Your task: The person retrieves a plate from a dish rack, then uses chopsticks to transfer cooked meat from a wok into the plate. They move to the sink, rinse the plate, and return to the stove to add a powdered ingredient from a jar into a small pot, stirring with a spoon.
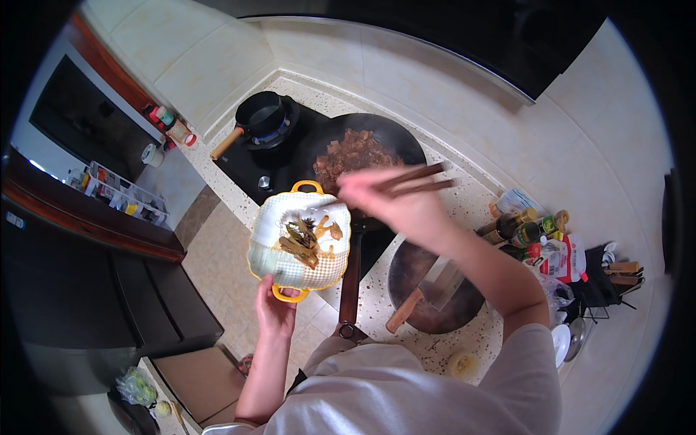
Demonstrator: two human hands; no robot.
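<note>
My left hand (277,307) grips the lower yellow handle of a scalloped ceramic dish (263,261), held in front of the stove. In the dish lie cooked spices (302,239), among them star anise and wilted green pieces. My right hand (402,204), blurred, holds brown chopsticks (418,179); their tips reach over the dish, and whether they grip anything is too blurred to tell. Behind this hand, browned chopped meat (353,155) fills part of a black wok (410,144), whose long handle (350,283) points towards me.
A small black saucepan (261,111) sits over a lit blue flame. On the right, a cleaver (437,288) lies across a round dark cutting board (402,272). Sauce bottles (508,225) and a knife holder (592,283) line the wall. A range hood (435,22) hangs above.
</note>
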